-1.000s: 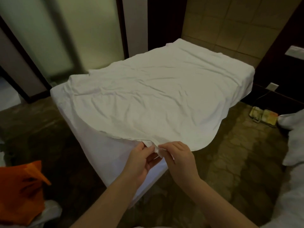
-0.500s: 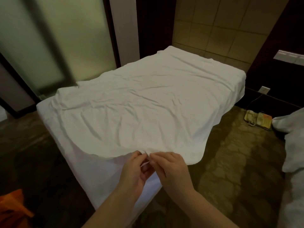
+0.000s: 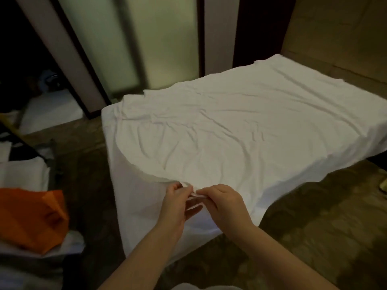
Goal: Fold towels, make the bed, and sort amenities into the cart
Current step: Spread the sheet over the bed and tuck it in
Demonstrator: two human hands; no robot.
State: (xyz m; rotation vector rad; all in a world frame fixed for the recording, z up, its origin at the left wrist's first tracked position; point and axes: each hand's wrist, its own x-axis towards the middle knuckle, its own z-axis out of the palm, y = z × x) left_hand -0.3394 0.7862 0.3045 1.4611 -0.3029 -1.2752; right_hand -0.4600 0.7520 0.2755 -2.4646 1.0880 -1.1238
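The sheet is thin white woven cloth, matt, creased in long shallow ridges that fan out from its near corner; it lies spread over the top of the bed, which fills the frame from centre to 2 o'clock. The near edge of the sheet forms a curved hem that overhangs the bed's smooth white side at 7 o'clock. Both forearms enter from 6 o'clock and meet at the near corner of the bed. The left hand pinches the hem between thumb and forefinger, its lower fingers straighter beneath. The right hand, knuckles up and fingers curled, pinches the same hem just beside the left; the fingertips of the two hands nearly touch. At 8 o'clock an orange cloth, folded with stiff angular edges, rests on a pile of white linen; whether it is a bag cannot be told. Frosted glass panels in dark frames stand at 12 o'clock. The floor at 4 o'clock is dark brown with a mottled pattern
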